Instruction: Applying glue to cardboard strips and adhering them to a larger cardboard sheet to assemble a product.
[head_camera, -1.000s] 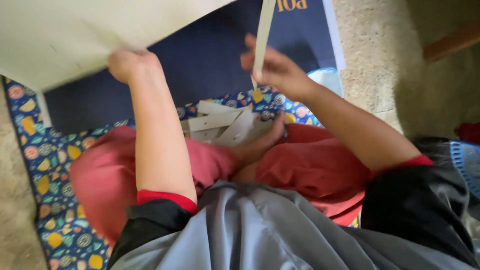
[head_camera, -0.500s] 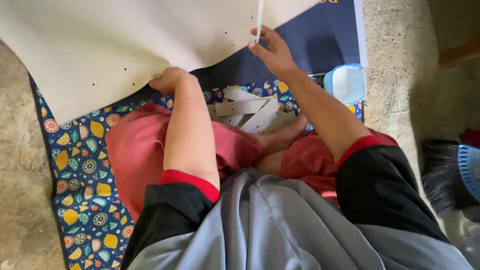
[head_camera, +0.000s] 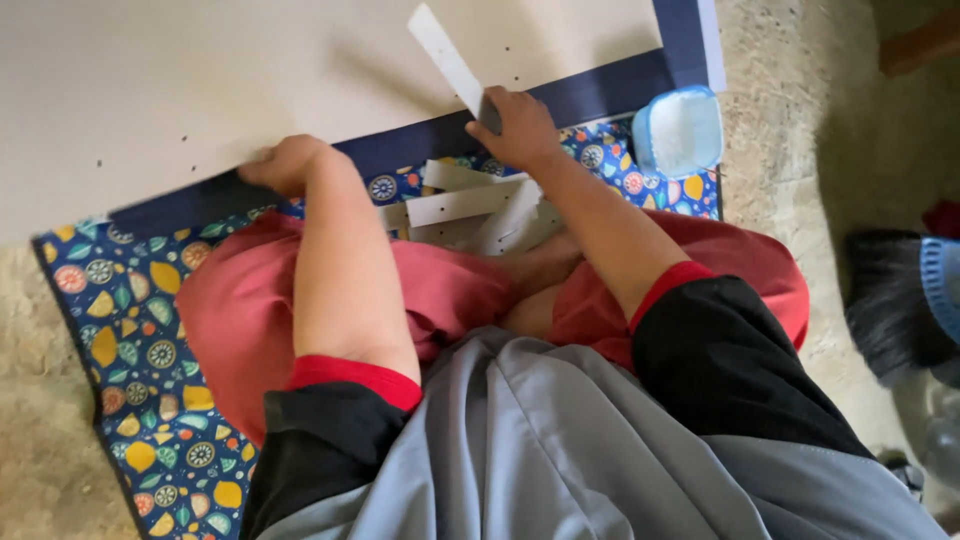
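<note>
My right hand (head_camera: 515, 128) pinches a grey paper strip (head_camera: 446, 60) over the cream sheet (head_camera: 250, 80), tilted for laying down. My left hand (head_camera: 285, 163) presses the sheet's near edge flat to steady it.

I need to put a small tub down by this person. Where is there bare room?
Free: patterned mat left of the left hand, and the cream sheet. Crowded: paper strips below the right hand, beside the blue tub.
</note>
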